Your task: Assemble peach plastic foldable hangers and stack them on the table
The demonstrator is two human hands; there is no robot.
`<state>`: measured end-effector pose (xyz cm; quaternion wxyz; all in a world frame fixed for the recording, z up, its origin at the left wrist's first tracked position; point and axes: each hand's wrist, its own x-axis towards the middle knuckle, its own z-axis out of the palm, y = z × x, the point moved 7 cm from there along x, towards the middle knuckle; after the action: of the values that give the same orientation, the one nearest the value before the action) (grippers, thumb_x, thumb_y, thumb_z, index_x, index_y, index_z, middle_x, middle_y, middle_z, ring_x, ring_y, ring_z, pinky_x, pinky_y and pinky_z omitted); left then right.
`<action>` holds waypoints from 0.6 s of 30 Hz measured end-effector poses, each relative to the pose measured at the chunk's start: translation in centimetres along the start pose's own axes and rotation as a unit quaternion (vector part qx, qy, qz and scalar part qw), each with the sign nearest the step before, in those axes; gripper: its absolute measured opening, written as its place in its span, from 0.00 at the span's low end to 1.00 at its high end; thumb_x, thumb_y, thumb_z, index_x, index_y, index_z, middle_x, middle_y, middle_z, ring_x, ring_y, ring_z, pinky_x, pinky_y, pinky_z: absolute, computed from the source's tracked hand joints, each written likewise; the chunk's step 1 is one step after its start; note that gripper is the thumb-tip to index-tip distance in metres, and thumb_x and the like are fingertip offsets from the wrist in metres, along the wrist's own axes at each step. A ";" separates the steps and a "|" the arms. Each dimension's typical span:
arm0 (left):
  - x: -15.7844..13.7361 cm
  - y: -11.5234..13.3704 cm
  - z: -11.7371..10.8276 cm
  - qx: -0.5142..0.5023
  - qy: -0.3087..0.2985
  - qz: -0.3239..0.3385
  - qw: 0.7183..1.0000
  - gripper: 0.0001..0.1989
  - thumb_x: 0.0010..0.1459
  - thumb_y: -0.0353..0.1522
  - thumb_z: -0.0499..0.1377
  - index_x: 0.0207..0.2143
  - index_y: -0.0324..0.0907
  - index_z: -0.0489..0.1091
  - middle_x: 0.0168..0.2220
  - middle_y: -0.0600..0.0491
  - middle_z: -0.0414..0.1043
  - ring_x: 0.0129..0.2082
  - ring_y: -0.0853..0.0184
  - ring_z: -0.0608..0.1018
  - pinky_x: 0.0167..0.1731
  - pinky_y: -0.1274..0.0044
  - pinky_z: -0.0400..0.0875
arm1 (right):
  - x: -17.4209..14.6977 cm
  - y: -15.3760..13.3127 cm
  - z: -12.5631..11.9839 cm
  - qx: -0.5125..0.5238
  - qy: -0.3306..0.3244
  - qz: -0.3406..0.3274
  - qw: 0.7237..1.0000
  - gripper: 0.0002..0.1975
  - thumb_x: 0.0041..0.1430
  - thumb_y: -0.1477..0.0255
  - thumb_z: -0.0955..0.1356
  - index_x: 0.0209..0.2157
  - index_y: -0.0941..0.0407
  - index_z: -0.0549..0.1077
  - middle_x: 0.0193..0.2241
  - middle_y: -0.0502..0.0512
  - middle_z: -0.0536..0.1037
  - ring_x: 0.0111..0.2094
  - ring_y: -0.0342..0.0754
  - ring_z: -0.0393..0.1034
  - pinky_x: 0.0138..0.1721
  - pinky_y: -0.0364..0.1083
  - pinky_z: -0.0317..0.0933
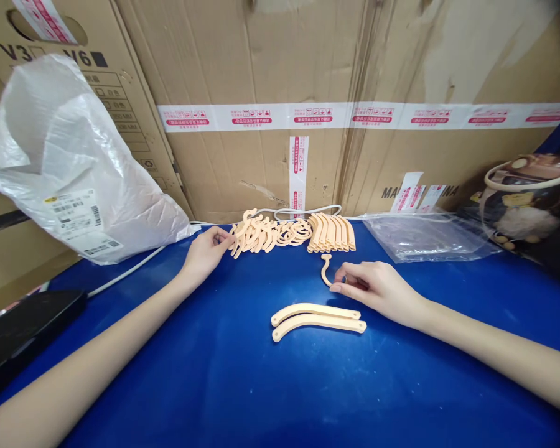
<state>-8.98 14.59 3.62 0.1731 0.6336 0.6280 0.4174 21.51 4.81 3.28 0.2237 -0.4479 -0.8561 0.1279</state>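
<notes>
My right hand pinches the lower end of a beige plastic hook between thumb and fingers, just above the blue surface. At the left edge of a heap of small curved beige pieces, my left hand has its fingertips closed on one piece; its full shape is hidden. Rings of the same beige lie beside that heap. To their right, several curved hanger arms are lined up in a row. Closer to me, two longer-looking hanger arms lie side by side, nearly touching.
Cardboard boxes stand along the back. A white plastic bag leans at left, near a black device and a white cable. A clear plastic bag lies at back right, beside a dark bag with a handle.
</notes>
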 end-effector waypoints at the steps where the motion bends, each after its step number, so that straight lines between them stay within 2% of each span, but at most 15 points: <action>1: 0.0 -0.1 -0.2 -0.030 0.009 -0.016 0.999 0.09 0.47 0.39 0.59 0.26 0.41 0.67 0.23 0.56 0.67 0.23 0.68 0.68 0.24 0.77 0.58 | 0.0 -0.1 -0.1 -0.002 0.001 -0.003 1.000 0.14 0.64 0.59 0.63 0.32 0.54 0.71 0.18 0.43 0.66 0.20 0.40 0.60 0.26 0.41 0.51; 4: -0.3 0.3 -1.0 -0.114 0.021 -0.060 0.991 0.13 0.46 0.42 0.57 0.28 0.41 0.67 0.23 0.56 0.65 0.23 0.69 0.67 0.21 0.79 0.57 | 0.0 0.0 -0.2 0.000 0.000 -0.006 1.000 0.14 0.65 0.61 0.62 0.32 0.54 0.72 0.19 0.44 0.69 0.21 0.40 0.61 0.26 0.41 0.51; 6: -0.7 1.0 -1.0 -0.159 -0.007 -0.086 0.984 0.14 0.43 0.43 0.58 0.27 0.41 0.65 0.23 0.57 0.62 0.22 0.71 0.65 0.19 0.81 0.55 | 0.0 0.1 -0.2 0.001 -0.001 -0.006 1.000 0.14 0.66 0.62 0.61 0.32 0.54 0.72 0.20 0.45 0.71 0.22 0.41 0.62 0.27 0.41 0.51; 9: -2.1 2.6 0.6 -0.203 -0.110 -0.122 0.965 0.16 0.38 0.43 0.60 0.23 0.41 0.62 0.22 0.58 0.58 0.20 0.73 0.63 0.16 0.82 0.51 | 0.0 0.6 -0.4 -0.005 0.003 0.003 1.000 0.14 0.66 0.62 0.61 0.32 0.54 0.73 0.21 0.46 0.72 0.22 0.41 0.63 0.27 0.41 0.51; 12: -4.2 4.0 2.4 -0.203 -0.208 -0.154 0.944 0.17 0.36 0.42 0.62 0.21 0.41 0.60 0.21 0.58 0.57 0.19 0.74 0.62 0.16 0.82 0.52 | 0.1 1.4 -0.7 -0.013 0.011 0.023 1.000 0.15 0.65 0.61 0.61 0.32 0.54 0.73 0.20 0.46 0.72 0.21 0.42 0.63 0.26 0.41 0.51; 16: -6.7 5.2 3.6 -0.150 -0.324 -0.169 0.919 0.18 0.37 0.41 0.65 0.18 0.41 0.59 0.19 0.60 0.55 0.18 0.76 0.58 0.16 0.83 0.47 | 0.4 2.5 -1.5 -0.020 0.030 0.044 0.998 0.16 0.65 0.61 0.61 0.30 0.55 0.72 0.19 0.46 0.71 0.20 0.42 0.61 0.25 0.42 0.51; 18: -7.2 5.4 3.6 -0.102 -0.360 -0.166 0.913 0.17 0.38 0.40 0.65 0.18 0.40 0.60 0.18 0.60 0.54 0.17 0.76 0.56 0.16 0.83 0.44 | 0.5 3.1 -1.7 -0.021 0.034 0.058 0.997 0.16 0.64 0.60 0.62 0.30 0.55 0.73 0.18 0.46 0.70 0.20 0.42 0.61 0.24 0.42 0.50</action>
<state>-1.84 8.09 3.28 0.5177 0.6066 0.5731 0.1887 24.33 7.00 3.54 0.2358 -0.5057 -0.8228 0.1075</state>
